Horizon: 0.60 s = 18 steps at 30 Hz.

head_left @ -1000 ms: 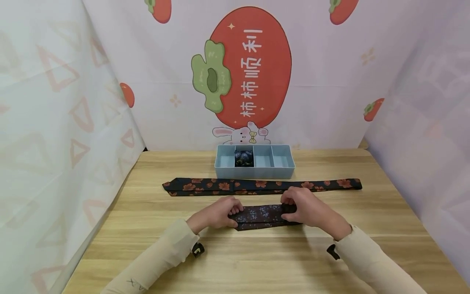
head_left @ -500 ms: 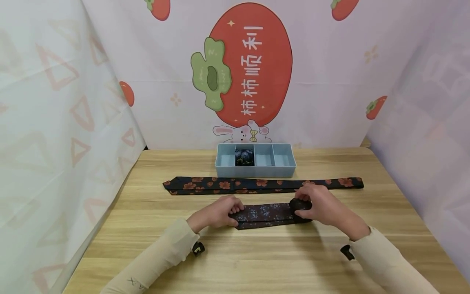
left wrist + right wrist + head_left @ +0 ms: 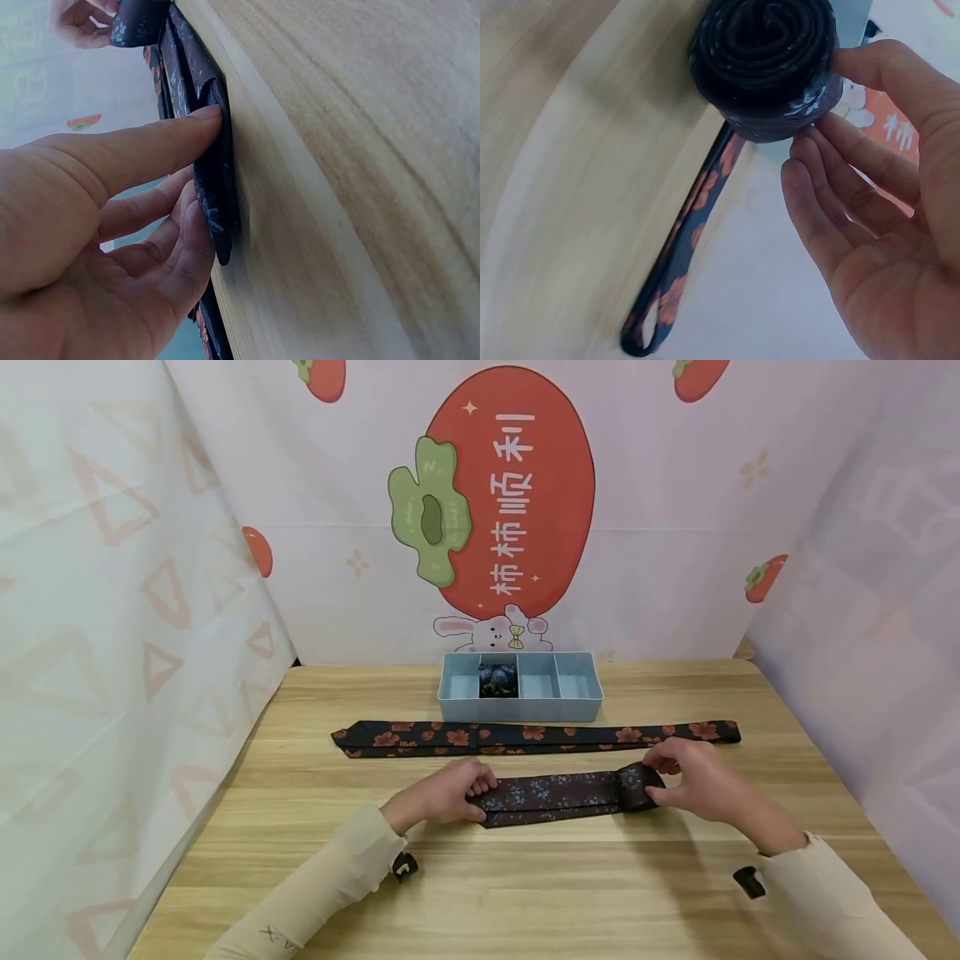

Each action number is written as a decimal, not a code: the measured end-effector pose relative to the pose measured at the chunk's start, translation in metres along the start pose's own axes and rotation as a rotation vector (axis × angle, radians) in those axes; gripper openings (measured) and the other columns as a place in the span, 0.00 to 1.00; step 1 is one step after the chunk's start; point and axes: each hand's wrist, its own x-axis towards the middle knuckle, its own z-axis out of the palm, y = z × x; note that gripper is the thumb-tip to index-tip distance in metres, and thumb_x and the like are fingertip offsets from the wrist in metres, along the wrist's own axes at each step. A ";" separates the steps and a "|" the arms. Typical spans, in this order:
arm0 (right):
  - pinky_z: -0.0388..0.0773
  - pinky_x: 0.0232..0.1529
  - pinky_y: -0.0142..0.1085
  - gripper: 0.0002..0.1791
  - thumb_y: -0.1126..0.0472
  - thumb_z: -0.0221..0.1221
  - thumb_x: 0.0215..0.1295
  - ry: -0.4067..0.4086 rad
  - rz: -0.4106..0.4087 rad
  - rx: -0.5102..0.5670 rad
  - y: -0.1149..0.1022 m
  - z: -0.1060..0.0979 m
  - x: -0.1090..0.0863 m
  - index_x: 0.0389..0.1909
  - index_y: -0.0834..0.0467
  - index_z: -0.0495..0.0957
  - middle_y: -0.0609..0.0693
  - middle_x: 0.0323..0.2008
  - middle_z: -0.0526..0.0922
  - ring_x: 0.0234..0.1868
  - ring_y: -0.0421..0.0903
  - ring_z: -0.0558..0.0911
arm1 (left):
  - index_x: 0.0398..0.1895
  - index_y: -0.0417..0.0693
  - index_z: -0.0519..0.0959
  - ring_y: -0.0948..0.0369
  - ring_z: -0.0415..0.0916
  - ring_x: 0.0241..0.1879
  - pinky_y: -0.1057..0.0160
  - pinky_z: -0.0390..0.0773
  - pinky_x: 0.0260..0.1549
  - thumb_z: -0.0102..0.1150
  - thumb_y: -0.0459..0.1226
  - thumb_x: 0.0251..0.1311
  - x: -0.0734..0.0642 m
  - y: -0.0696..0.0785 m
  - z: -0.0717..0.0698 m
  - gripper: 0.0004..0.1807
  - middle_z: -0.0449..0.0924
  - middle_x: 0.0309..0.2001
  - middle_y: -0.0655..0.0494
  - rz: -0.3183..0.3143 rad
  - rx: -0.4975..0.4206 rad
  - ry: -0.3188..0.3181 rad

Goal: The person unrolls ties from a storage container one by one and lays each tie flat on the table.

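Note:
A dark necktie (image 3: 551,793) with small blue flowers lies partly flat on the table, its right part wound into a roll (image 3: 635,787). At the left, my left hand (image 3: 452,792) pinches the wide end, thumb (image 3: 176,139) on the near face and fingers behind. My right hand (image 3: 697,781) holds the roll's right side between thumb and fingertips. In the right wrist view the spiral layers of the roll (image 3: 761,45) face the camera. Behind it, a second necktie (image 3: 532,737) with orange flowers stretches lengthwise across the table.
At the back of the table (image 3: 480,902) stands a light blue divided box (image 3: 521,710). One of its compartments holds a rolled dark tie (image 3: 498,680); the others show bare bottoms. A printed cloth (image 3: 645,602) hangs behind and at both sides.
My right hand and the roll have moved to the right, and a longer flat stretch of the necktie shows between my hands. My left hand has stayed in place.

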 end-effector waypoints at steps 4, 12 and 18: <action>0.85 0.39 0.42 0.17 0.59 0.78 0.55 -0.007 0.020 -0.013 0.007 -0.001 -0.004 0.44 0.60 0.86 0.50 0.40 0.87 0.39 0.47 0.85 | 0.57 0.41 0.82 0.59 0.79 0.47 0.57 0.82 0.52 0.78 0.33 0.58 0.000 0.000 0.000 0.24 0.82 0.49 0.51 -0.005 -0.001 0.002; 0.87 0.41 0.45 0.16 0.59 0.77 0.57 -0.013 -0.016 -0.023 -0.005 -0.007 0.000 0.45 0.58 0.87 0.49 0.41 0.88 0.40 0.47 0.86 | 0.57 0.41 0.82 0.60 0.79 0.47 0.57 0.82 0.53 0.78 0.34 0.59 -0.003 -0.003 -0.001 0.23 0.82 0.50 0.51 -0.010 -0.013 -0.006; 0.86 0.39 0.41 0.14 0.61 0.77 0.58 -0.020 -0.083 -0.006 -0.023 0.002 0.011 0.44 0.56 0.86 0.46 0.39 0.86 0.39 0.41 0.84 | 0.57 0.39 0.81 0.58 0.79 0.47 0.55 0.82 0.54 0.77 0.32 0.59 -0.006 -0.008 -0.004 0.23 0.82 0.50 0.49 -0.007 -0.039 -0.006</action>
